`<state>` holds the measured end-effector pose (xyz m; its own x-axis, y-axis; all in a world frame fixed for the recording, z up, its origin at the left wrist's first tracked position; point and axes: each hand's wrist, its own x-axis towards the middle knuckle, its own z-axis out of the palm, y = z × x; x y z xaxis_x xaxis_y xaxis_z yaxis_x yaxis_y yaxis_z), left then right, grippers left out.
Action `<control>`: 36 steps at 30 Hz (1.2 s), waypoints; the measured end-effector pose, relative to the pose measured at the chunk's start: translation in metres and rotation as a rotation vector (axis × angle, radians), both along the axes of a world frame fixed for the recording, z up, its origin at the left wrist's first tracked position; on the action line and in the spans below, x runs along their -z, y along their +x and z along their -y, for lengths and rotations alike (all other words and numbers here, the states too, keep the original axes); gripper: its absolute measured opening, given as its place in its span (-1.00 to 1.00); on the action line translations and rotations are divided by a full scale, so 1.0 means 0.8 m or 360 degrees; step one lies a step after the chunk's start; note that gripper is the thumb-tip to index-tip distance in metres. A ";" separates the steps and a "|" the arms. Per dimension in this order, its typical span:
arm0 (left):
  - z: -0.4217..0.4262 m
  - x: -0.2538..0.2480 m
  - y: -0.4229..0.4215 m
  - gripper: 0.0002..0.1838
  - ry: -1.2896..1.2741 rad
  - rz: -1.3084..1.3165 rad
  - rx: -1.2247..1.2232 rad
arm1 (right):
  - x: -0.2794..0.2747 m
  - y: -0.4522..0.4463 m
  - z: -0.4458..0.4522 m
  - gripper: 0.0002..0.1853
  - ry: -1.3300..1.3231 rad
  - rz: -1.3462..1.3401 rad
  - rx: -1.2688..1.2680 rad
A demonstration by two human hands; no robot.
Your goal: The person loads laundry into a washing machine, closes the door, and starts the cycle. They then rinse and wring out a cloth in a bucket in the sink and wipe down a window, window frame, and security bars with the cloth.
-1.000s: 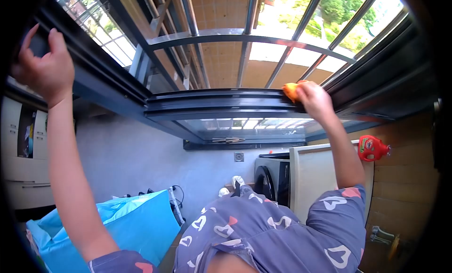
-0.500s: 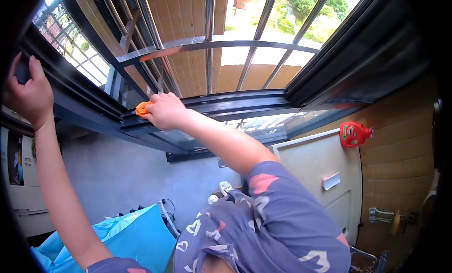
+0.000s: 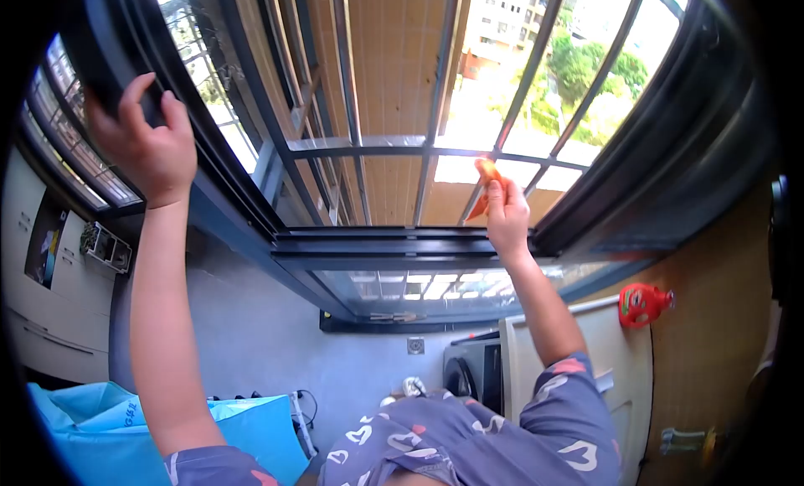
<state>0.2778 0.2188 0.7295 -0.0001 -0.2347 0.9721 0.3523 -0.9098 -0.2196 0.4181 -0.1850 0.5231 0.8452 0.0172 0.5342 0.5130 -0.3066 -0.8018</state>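
An orange cloth (image 3: 486, 169) hangs from my right hand (image 3: 507, 216), pinched between thumb and fingers. It is lifted just above the dark sill track (image 3: 402, 245) of the window, in front of the metal bars, near the track's right end. At the upper left, my left hand (image 3: 151, 155) grips the black upright window frame (image 3: 109, 46) with bent fingers. The frame hides part of those fingertips.
A red detergent bottle (image 3: 641, 305) stands on the pale counter (image 3: 624, 360) at right, above a dark front-loading machine (image 3: 473, 370). Blue fabric (image 3: 251, 436) lies low at left. White cabinets (image 3: 59, 318) line the left. Outside are metal bars (image 3: 434, 84).
My right hand has carried the orange cloth from the track's left end to its right end and raised it. My left hand stays at the frame. The view has shifted.
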 end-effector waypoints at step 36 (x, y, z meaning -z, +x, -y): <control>0.020 -0.002 -0.005 -0.55 -0.0193 0.0023 0.0119 | -0.134 0.104 -0.173 -0.59 0.0110 0.0443 0.0191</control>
